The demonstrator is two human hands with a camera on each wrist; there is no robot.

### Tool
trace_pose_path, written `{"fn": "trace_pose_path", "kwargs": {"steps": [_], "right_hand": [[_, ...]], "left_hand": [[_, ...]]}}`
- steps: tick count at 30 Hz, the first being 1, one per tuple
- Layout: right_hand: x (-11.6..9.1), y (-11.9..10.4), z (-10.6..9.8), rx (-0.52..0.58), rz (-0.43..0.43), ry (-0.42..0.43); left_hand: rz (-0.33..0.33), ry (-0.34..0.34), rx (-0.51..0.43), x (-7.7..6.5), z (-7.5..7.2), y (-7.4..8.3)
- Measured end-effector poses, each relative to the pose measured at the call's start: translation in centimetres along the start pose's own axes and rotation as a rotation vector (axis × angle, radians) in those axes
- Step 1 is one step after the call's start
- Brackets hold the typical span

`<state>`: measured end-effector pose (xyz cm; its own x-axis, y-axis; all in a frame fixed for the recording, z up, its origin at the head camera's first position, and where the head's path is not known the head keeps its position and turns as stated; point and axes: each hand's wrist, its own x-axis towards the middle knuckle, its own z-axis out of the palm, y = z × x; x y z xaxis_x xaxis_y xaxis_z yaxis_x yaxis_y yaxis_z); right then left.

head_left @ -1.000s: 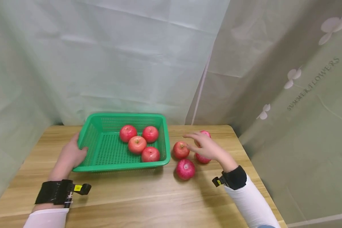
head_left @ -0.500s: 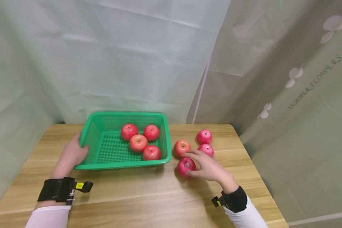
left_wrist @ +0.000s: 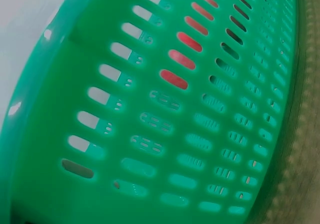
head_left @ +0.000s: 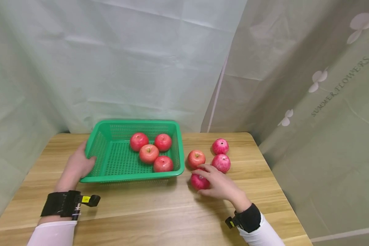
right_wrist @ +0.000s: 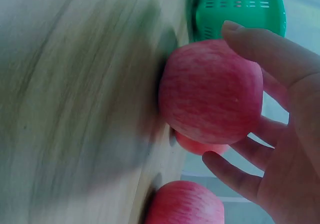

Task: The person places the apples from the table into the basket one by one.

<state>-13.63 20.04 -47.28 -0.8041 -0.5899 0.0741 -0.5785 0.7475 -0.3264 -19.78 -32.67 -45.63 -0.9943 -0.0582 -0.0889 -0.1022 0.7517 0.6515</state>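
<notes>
My left hand (head_left: 78, 165) grips the left end of a green plastic basket (head_left: 132, 177), its thumb over the rim. The basket's slotted wall (left_wrist: 37, 154) fills most of the left wrist view, and that hand is hidden there. Inside the basket several red apples lie toward its right side, one of them a paler apple (head_left: 149, 153). To the right of the basket, my right hand (head_left: 219, 183) holds the nearest red apple (head_left: 199, 182) on the table, fingers over its far side and thumb at the near side. In the right wrist view, fingers and thumb curve round this apple (right_wrist: 210, 92).
Just behind the held apple sits an orange-red apple (head_left: 196, 159). Two pinkish-red apples, a nearer one (head_left: 221, 163) and a farther one (head_left: 220, 146), lie close together to the right. The wooden table (head_left: 147, 212) ends at a pale curtain (head_left: 135, 68) behind and at the sides.
My right hand has come from above the back apples toward the front, and its fingers now wrap the nearest apple. The left hand keeps its grip on the basket.
</notes>
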Motion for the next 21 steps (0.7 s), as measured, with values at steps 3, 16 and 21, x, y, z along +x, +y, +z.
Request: {"fn": "trace_pose_path", "kwargs": {"steps": [3,16,21], "right_hand": [[0.1,0.0,0.3,-0.001,-0.007,0.006],[0.6,-0.3,1.0,0.041,0.031,0.002],[0.9,-0.4,1.3,0.066,0.043,-0.024]], "left_hand": [[0.0,-0.005,-0.005,0.0,0.0,0.0],[0.001,-0.004,0.007,0.3,0.1,-0.4],[0.002,0.001,0.008,0.2,0.1,-0.4]]}}
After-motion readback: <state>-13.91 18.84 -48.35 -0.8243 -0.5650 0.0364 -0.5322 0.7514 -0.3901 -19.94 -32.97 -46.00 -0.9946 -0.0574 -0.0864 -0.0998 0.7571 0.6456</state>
